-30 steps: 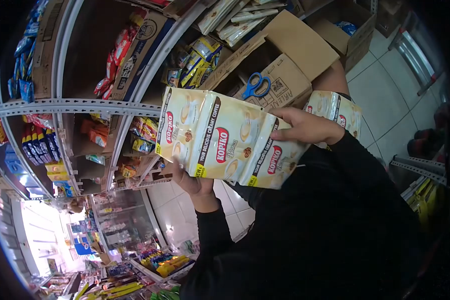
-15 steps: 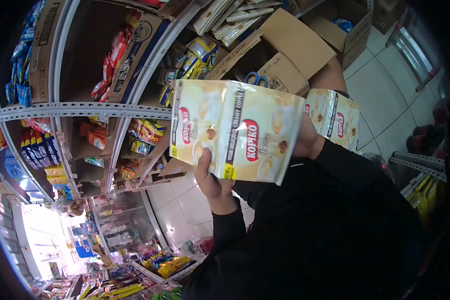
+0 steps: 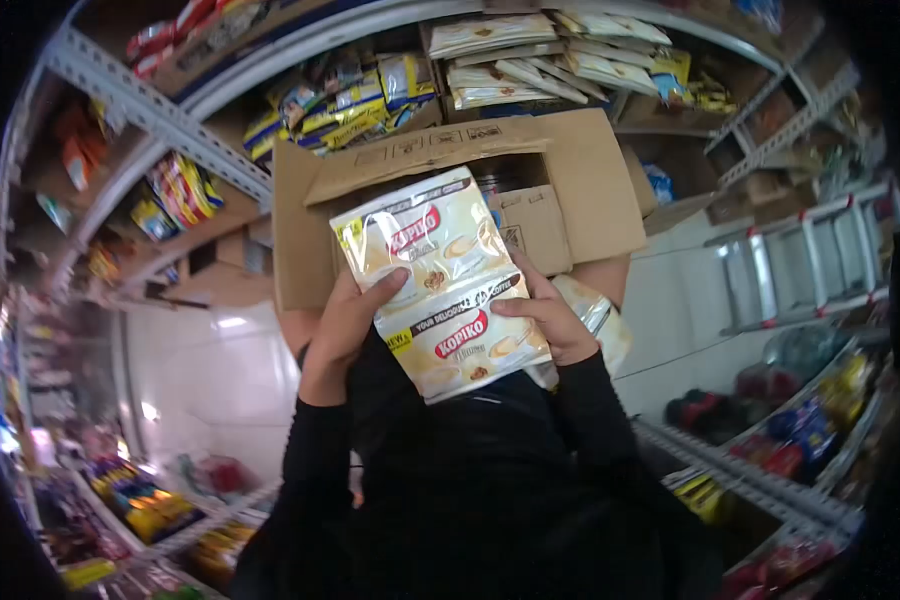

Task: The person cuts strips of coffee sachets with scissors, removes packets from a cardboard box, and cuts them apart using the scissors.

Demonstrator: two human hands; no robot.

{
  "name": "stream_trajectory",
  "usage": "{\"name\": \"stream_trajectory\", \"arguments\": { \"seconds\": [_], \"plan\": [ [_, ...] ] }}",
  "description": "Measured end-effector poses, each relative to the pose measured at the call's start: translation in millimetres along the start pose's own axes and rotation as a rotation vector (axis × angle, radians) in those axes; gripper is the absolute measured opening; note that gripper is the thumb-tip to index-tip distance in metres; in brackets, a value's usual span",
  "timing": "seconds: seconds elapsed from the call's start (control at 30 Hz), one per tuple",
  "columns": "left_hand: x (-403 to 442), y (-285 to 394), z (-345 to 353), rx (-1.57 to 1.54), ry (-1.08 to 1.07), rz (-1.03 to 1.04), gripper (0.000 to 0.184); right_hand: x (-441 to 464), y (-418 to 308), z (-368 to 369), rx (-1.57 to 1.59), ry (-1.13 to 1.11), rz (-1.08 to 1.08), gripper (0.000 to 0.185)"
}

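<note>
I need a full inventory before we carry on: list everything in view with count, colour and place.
Joined Kopiko packets: two visible, cream with red logos, between both hands
Cardboard box: one, brown, open, behind the packets
Loose cream packaging: count unclear, beside the lap, right
Stacked packets: many, cream, shelf beyond the box
Mixed packets: many, yellow and blue, shelf upper left
Ladder: one, silver and red, right
Footwear: count unclear, dark and red, floor right
Shelving: several units, grey, all around
Floor: pale tiles
Left hand: one, bare, packets' left edge
Right hand: one, bare, packets' right edge
Sleeves: two, black
</note>
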State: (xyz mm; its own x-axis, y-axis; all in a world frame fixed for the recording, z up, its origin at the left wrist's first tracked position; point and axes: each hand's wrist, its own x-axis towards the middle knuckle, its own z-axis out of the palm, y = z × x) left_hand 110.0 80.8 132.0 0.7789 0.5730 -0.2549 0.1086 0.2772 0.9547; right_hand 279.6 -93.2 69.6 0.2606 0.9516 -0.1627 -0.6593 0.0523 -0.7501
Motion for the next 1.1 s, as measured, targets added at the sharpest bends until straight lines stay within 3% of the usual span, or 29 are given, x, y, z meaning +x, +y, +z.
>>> {"name": "stream_trajectory", "arguments": {
  "seconds": [0.23,0.33,0.47,0.53,0.63,0.7,0.8,0.83,0.9,1.1],
  "plan": [
    [22.6,-25.3,6.8,0.048,-0.065,0.138,0.044,11.2,-12.2,-16.0,-0.127,0.182,-0.132,0.077],
    [30.9,-32.0,-12.5,0.181,-0.236,0.029,0.048,-5.4,-16.0,-30.9,-0.151,0.299,-0.080,0.082],
    [33.6,-7.4,-23.2,0.423,-0.499,0.063,0.050,-51.8,-15.4,-88.6,-0.088,0.258,-0.179,0.086],
    [40.2,-12.6,-22.0,0.388,-0.554,0.165,0.048,-83.7,-18.4,-115.6,-0.090,0.313,-0.181,0.088],
    [44.6,-25.7,-10.8,0.284,-0.683,0.122,0.046,-122.4,-29.3,-133.0,-0.060,0.388,0.074,0.086],
    [43.7,-37.9,7.4,0.225,-0.753,0.041,0.047,-149.4,-30.2,-160.1,-0.116,0.311,0.260,0.079],
    [42.1,-56.3,26.1,0.407,-0.850,0.103,0.043,-139.4,-54.5,-139.1,-0.165,0.255,0.551,0.073],
    [40.5,-64.9,31.0,0.506,-0.854,0.134,0.043,-140.0,-57.1,-135.3,-0.173,0.272,0.553,0.073],
    [42.5,-66.6,37.5,0.501,-0.838,0.176,0.041,-140.8,-61.0,-130.3,-0.195,0.304,0.541,0.073],
    [51.7,-60.5,35.0,0.178,-0.749,0.196,0.029,-178.9,-49.9,-164.0,-0.137,0.425,0.023,0.081]
  ]
}}
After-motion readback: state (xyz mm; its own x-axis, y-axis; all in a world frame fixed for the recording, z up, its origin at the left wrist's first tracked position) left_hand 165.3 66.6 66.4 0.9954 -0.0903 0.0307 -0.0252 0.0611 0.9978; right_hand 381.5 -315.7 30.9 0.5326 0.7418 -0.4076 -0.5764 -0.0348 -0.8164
